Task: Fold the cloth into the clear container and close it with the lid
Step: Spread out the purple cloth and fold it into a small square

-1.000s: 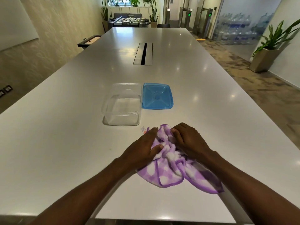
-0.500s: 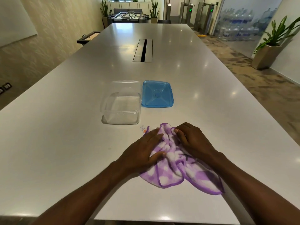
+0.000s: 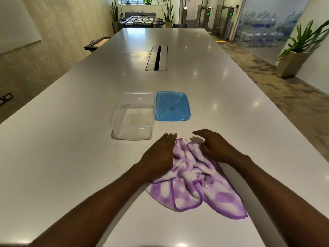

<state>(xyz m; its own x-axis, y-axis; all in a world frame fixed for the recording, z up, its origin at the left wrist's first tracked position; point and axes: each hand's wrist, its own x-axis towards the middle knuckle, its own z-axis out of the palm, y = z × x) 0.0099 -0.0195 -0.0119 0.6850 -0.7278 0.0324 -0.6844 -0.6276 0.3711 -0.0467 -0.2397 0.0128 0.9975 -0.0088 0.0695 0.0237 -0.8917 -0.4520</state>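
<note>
A purple and white cloth [image 3: 194, 182] lies bunched on the white table [image 3: 71, 157] near the front edge. My left hand [image 3: 160, 155] rests flat on the cloth's left side, fingers together and stretched forward. At the cloth's far right corner my right hand [image 3: 213, 147] has its forefinger extended and the other fingers curled on the purple hem. The clear container [image 3: 132, 118] stands open and empty just beyond my left hand. Its blue lid [image 3: 171, 108] lies flat beside it on the right.
A cable slot [image 3: 157, 57] is set into the table's middle, farther back. The table's right edge drops to carpeted floor, with a potted plant [image 3: 295, 54] by the wall. A foosball table [image 3: 140, 20] stands past the far end.
Both hands have slid forward over the cloth toward its far edge. My left fingers have straightened out flat, and the cloth's far edge now lies more spread out.
</note>
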